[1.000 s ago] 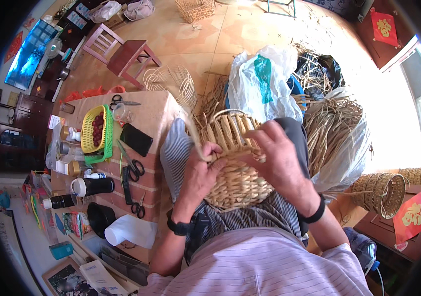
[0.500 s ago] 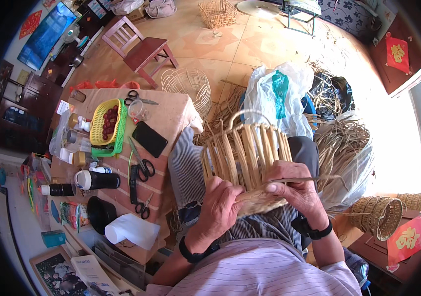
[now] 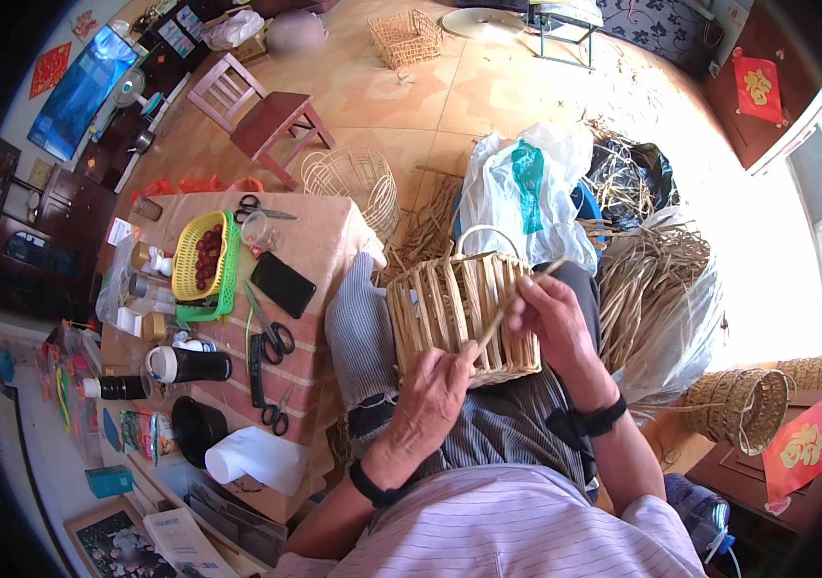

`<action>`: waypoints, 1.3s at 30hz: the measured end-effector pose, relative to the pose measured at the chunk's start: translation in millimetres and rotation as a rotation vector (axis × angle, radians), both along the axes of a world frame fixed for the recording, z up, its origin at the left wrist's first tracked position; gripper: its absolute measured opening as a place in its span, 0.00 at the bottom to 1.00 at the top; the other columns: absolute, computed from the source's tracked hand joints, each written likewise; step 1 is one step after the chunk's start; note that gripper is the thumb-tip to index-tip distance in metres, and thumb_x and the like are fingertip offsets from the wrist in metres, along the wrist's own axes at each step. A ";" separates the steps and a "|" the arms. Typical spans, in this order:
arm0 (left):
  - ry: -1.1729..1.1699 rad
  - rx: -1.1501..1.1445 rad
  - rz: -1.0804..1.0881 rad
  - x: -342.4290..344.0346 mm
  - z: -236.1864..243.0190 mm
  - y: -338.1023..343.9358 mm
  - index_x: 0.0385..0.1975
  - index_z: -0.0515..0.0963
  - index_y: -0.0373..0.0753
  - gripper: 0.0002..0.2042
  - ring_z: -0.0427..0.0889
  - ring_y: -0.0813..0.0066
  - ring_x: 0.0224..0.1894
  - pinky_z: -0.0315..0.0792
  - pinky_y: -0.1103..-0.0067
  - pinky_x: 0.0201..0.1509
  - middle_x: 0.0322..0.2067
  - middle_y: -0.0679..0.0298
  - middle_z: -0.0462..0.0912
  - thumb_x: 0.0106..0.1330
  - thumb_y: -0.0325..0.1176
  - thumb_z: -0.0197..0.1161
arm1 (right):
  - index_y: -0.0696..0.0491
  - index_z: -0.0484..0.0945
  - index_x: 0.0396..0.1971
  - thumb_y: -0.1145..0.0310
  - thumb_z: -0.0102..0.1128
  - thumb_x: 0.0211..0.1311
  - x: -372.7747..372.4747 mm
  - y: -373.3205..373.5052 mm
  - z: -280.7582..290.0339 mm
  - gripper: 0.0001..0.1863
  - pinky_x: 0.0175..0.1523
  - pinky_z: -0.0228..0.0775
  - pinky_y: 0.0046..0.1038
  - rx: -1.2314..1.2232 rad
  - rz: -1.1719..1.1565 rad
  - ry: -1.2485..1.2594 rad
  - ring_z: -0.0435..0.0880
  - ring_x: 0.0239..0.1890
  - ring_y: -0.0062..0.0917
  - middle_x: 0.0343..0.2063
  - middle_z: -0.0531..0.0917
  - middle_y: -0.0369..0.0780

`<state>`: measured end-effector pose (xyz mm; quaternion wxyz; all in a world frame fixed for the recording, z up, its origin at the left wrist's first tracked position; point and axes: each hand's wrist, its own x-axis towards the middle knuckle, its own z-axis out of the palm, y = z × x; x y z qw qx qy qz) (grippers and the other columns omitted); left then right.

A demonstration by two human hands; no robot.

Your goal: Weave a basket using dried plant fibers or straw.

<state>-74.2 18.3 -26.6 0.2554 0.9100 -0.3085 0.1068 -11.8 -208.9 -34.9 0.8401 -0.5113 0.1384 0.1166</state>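
A half-woven straw basket (image 3: pixel 450 303) with a thin loop handle rests on my lap, its open frame of upright strips facing me. My left hand (image 3: pixel 435 395) presses against the basket's lower near edge. My right hand (image 3: pixel 551 323) pinches a long thin straw strip (image 3: pixel 507 303) that slants across the basket's right side. Both wrists wear dark bands.
A low table (image 3: pixel 334 246) at my left carries a yellow-green tray of red fruit (image 3: pixel 201 260), a black phone (image 3: pixel 283 284), scissors (image 3: pixel 271 332), cups and a paper roll (image 3: pixel 252 458). Straw bundles (image 3: pixel 652 289), a white plastic bag (image 3: pixel 527 188), woven baskets (image 3: pixel 743 409) and a red stool (image 3: pixel 276 120) surround me.
The basket has turned upright on my lap and sits lower. My right hand has risen to the basket's right side, drawing the straw strip up; my left hand slid to the bottom edge.
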 end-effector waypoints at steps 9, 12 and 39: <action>-0.009 0.385 -0.001 -3.1 11.8 -18.4 0.49 0.82 0.33 0.16 0.78 0.63 0.48 0.75 0.68 0.55 0.38 0.60 0.80 0.63 0.31 0.62 | 0.61 0.85 0.30 0.67 0.62 0.77 41.2 21.7 27.7 0.15 0.35 0.78 0.28 -0.825 0.539 -0.359 0.86 0.28 0.19 0.23 0.88 0.38; 0.008 0.317 0.003 -6.7 7.0 -22.3 0.42 0.81 0.36 0.10 0.78 0.63 0.50 0.74 0.68 0.58 0.40 0.59 0.80 0.63 0.30 0.62 | 0.58 0.83 0.26 0.67 0.62 0.71 27.4 28.0 29.8 0.13 0.37 0.77 0.48 -1.198 0.495 -0.560 0.88 0.31 0.50 0.24 0.84 0.54; 0.145 0.047 0.058 9.3 11.9 -2.8 0.40 0.84 0.42 0.13 0.80 0.61 0.43 0.73 0.64 0.50 0.34 0.65 0.82 0.56 0.28 0.78 | 0.54 0.81 0.56 0.71 0.66 0.78 -67.9 -50.1 4.7 0.11 0.21 0.61 0.18 -0.223 0.272 -0.065 0.70 0.15 0.12 0.28 0.86 0.34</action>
